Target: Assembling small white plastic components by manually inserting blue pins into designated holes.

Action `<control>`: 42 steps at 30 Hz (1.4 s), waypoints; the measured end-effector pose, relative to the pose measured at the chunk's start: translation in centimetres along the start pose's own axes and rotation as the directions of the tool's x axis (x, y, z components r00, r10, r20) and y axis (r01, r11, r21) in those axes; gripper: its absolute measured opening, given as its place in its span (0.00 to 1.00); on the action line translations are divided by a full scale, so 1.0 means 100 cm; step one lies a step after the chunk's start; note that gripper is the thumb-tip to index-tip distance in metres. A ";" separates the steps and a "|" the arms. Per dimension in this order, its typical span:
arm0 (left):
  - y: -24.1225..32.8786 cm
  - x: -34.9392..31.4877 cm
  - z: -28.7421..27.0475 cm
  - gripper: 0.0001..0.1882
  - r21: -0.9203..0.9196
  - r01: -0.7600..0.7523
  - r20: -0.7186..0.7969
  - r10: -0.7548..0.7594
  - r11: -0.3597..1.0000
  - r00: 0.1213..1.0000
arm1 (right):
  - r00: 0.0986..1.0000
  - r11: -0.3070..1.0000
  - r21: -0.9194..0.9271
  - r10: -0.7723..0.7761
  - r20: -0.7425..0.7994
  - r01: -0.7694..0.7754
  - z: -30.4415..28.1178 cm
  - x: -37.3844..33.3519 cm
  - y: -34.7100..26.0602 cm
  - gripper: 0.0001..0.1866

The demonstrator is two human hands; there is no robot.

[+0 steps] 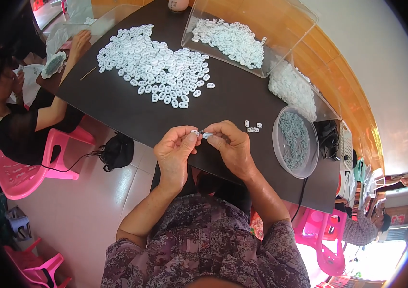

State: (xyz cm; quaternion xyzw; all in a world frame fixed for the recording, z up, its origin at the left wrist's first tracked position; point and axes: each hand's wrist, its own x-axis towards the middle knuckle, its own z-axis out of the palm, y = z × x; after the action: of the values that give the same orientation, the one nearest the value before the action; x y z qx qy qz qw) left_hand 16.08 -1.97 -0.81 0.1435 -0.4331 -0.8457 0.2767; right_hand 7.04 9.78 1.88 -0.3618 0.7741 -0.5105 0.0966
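Above the near edge of the dark table, my two hands meet fingertip to fingertip. My left hand pinches a small white plastic piece between thumb and fingers. My right hand is closed on a white oval plastic piece, held close to the first one. A tiny dark bit shows between them, too small to name. Just right of my right hand lie several small white pieces with dark spots. Beyond my hands spreads a large pile of white oval two-holed pieces.
A clear plastic box with small white pieces stands at the back, beside a bag of white pieces. To the right sits a clear round bowl of greyish small parts. At left, another person sits on a pink chair by the table.
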 end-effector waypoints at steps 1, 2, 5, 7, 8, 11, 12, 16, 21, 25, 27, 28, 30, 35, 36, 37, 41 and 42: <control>0.000 -0.001 0.000 0.06 0.007 -0.010 0.009 0.010 1.000 1.000 | 1.000 1.000 0.001 0.001 -0.002 -0.001 0.001 -0.002 -0.001 0.06; 0.000 -0.001 0.000 0.06 0.007 -0.009 0.013 0.009 1.000 1.000 | 0.999 0.999 0.026 0.048 -0.025 -0.047 0.002 -0.003 -0.002 0.06; 0.001 -0.002 0.001 0.06 -0.008 0.019 0.004 -0.019 1.000 1.000 | 0.993 0.994 -0.097 -0.054 -0.103 0.044 0.006 -0.006 -0.005 0.05; 0.002 -0.003 0.003 0.06 -0.036 0.033 0.004 -0.033 0.999 0.999 | 0.969 0.954 -0.247 -0.208 -0.132 0.171 0.007 -0.009 -0.008 0.05; 0.002 -0.003 0.003 0.06 -0.035 0.032 0.004 -0.032 0.999 0.999 | 0.973 0.965 -0.212 -0.187 -0.135 0.155 0.007 -0.010 -0.010 0.05; 0.002 -0.004 0.002 0.06 -0.044 0.025 0.014 -0.024 0.999 1.000 | 0.971 0.982 -0.109 -0.172 -0.163 0.156 0.009 -0.013 -0.010 0.06; 0.002 -0.005 0.003 0.06 -0.050 0.027 0.018 -0.027 0.998 0.999 | 0.966 0.984 -0.041 -0.177 -0.189 0.172 0.010 -0.014 -0.009 0.07; 0.001 -0.006 0.004 0.06 -0.077 0.046 0.010 -0.046 0.996 0.999 | 0.970 0.902 0.407 0.208 -0.127 -0.140 0.014 -0.021 -0.006 0.08; 0.000 -0.008 0.004 0.06 -0.088 0.080 0.002 -0.080 0.993 0.997 | 0.990 0.988 0.113 0.118 -0.076 -0.109 0.006 -0.026 -0.005 0.06; 0.001 -0.009 0.008 0.06 -0.082 0.100 -0.003 -0.101 0.992 0.995 | 0.989 0.998 -0.050 -0.045 -0.143 0.038 0.000 -0.026 -0.008 0.06; -0.001 -0.009 0.006 0.06 -0.068 0.103 0.007 -0.103 0.992 0.995 | 0.973 0.967 0.218 0.170 -0.157 -0.134 0.000 -0.028 -0.005 0.07; -0.002 -0.009 0.006 0.06 -0.055 0.104 0.013 -0.104 0.993 0.995 | 0.972 0.967 0.218 0.171 -0.159 -0.134 -0.001 -0.027 -0.006 0.07; -0.001 -0.011 0.006 0.07 -0.048 0.119 0.028 -0.117 0.992 0.993 | 0.952 0.857 0.479 0.281 -0.124 -0.191 -0.003 -0.023 -0.008 0.07; 0.000 -0.015 0.010 0.08 -0.042 0.097 0.068 -0.094 0.994 0.993 | 0.939 0.802 0.545 0.337 -0.075 -0.244 -0.009 -0.021 -0.004 0.08; 0.000 -0.016 0.009 0.08 -0.024 0.102 0.086 -0.100 0.994 0.991 | 0.935 0.787 0.561 0.349 -0.061 -0.257 -0.009 -0.021 -0.003 0.08; 0.000 -0.017 0.009 0.09 -0.006 0.107 0.104 -0.106 0.994 0.989 | 0.935 0.787 0.561 0.350 -0.063 -0.257 -0.010 -0.021 -0.003 0.08; 0.000 -0.019 0.009 0.09 0.038 0.102 0.113 -0.105 0.994 0.988 | 0.928 0.761 0.591 0.368 -0.057 -0.266 -0.009 -0.019 -0.005 0.08; 0.001 -0.020 0.010 0.09 0.067 0.109 0.105 -0.116 0.992 0.988 | 0.924 0.750 0.603 0.379 -0.057 -0.271 -0.009 -0.019 -0.006 0.07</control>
State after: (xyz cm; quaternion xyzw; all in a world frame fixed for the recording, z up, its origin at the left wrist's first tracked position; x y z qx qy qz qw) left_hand 17.24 -0.23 -0.12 0.1301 -0.4644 -0.8528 0.2002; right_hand 8.23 11.50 2.38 -0.1273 0.6355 -0.7284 0.2221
